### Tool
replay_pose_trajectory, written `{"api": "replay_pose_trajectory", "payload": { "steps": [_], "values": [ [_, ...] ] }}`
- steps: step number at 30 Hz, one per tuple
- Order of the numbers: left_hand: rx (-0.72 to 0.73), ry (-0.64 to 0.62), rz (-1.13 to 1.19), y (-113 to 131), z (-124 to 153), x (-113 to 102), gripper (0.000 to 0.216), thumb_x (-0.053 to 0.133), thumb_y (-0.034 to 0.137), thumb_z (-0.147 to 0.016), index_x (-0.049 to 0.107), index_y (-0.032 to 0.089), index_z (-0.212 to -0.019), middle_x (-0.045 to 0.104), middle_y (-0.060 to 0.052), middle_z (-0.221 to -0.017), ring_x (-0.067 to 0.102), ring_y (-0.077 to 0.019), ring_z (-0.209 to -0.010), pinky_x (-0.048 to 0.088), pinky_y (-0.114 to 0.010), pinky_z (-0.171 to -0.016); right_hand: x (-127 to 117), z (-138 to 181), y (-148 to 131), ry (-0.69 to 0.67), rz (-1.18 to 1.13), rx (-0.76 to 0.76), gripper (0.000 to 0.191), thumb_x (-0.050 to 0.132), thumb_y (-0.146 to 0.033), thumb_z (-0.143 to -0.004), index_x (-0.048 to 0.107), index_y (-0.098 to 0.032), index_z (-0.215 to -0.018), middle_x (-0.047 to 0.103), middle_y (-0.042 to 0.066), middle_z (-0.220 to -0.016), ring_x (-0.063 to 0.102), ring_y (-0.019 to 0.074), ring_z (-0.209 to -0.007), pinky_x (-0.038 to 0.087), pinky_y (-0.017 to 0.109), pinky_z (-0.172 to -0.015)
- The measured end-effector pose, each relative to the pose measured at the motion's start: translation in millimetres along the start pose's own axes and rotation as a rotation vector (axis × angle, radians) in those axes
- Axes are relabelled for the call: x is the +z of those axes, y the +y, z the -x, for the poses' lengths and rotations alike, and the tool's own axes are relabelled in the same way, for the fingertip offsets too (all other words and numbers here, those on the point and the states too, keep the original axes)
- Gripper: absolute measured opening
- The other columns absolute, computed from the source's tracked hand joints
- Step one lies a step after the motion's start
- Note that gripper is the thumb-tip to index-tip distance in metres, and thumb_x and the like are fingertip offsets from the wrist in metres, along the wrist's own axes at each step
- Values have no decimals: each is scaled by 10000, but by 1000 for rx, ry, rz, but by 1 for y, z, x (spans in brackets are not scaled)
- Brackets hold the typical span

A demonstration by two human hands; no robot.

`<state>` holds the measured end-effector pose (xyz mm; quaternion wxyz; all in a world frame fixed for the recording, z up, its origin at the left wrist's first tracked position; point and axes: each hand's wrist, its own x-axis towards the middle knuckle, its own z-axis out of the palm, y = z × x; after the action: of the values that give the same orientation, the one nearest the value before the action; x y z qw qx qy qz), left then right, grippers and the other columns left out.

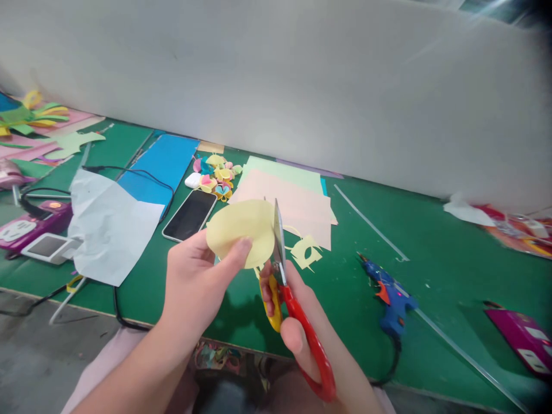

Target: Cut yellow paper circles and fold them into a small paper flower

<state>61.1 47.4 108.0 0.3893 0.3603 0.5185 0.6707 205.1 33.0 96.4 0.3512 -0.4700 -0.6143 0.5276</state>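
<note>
A rounded piece of pale yellow paper (241, 227) is pinched in my left hand (200, 276), thumb on top. My right hand (297, 310) grips scissors (297, 305) with one red and one yellow handle. The scissor blades point away from me, slightly parted, at the right edge of the yellow paper. Curled yellow paper scraps (305, 252) lie on the green table just beyond the scissors. Behind them is a stack of pink paper (288, 201) and pale green paper (280, 168).
Left are a phone (190, 215), a crumpled white sheet (114, 227), blue board (157, 164), small paper flowers (222, 172) and a purple power strip (41, 227) with cables. Right are a blue glue gun (388, 296), clear glue stick (368, 221) and purple object (520, 333). A pale partition (302, 86) stands behind.
</note>
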Motion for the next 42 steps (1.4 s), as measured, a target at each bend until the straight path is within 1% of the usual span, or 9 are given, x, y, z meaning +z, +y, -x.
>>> {"api": "replay_pose_trajectory", "payload": {
  "steps": [3,7,12,16,20,26,35,38,42],
  "values": [
    [2,-25,-18,-1,-2,-3,143,742,283,-662,735,195,-774,746,-9,-795,684,-171,-734,543,-230,-633,-1,-3,2,-40,-17,-5,780,522,-872,-461,508,-232,-906,474,-12,-714,373,133,-579,330,261,-499],
    [14,-65,-52,-2,-3,-7,159,734,297,-684,735,210,-816,747,-5,-847,684,-166,-760,545,-227,-656,-1,-5,10,-43,-44,1,805,516,-871,-444,510,-225,-924,459,-16,-738,353,127,-606,315,258,-514],
    [-4,-45,-26,1,-5,-6,112,744,277,-658,737,212,-748,745,5,-767,682,-157,-699,540,-212,-602,0,-5,18,-61,-70,17,853,491,-887,-406,505,-226,-945,463,-18,-737,353,126,-603,304,264,-529],
    [-25,-44,-4,4,-6,-5,120,755,273,-642,735,210,-741,743,3,-761,678,-157,-691,539,-217,-601,-1,-4,17,-58,-72,64,875,492,-890,-371,485,-223,-938,457,-27,-726,338,113,-581,284,253,-509],
    [-49,-51,-16,5,-6,-8,121,756,284,-636,725,205,-721,732,-3,-737,660,-157,-675,529,-229,-589,-1,-2,12,-63,-60,81,844,508,-875,-388,478,-231,-934,447,-29,-747,325,117,-601,287,250,-520],
    [-74,-55,-76,8,-10,-11,159,753,335,-607,693,189,-626,682,-15,-613,602,-157,-573,487,-247,-505,0,-1,4,-46,0,89,838,488,-892,-401,481,-228,-913,412,-38,-730,302,123,-610,273,246,-520],
    [-67,-134,-46,6,-13,-17,149,763,316,-631,719,190,-698,711,-22,-689,632,-158,-625,516,-241,-545,-5,-1,8,-93,60,38,778,465,-880,-451,455,-246,-900,360,-56,-669,248,123,-594,236,256,-515],
    [-79,-131,-37,7,-15,-18,156,769,321,-614,715,187,-671,700,-24,-649,622,-157,-584,512,-245,-515,-6,-1,11,-92,67,46,800,480,-882,-415,460,-247,-902,362,-56,-673,231,116,-584,223,255,-499],
    [-110,-121,-45,9,-16,-19,165,773,332,-593,703,189,-634,682,-27,-604,605,-155,-539,498,-245,-474,-7,-2,9,-88,98,33,799,482,-888,-422,468,-238,-886,379,-47,-678,262,121,-601,257,254,-514]
  ]
}}
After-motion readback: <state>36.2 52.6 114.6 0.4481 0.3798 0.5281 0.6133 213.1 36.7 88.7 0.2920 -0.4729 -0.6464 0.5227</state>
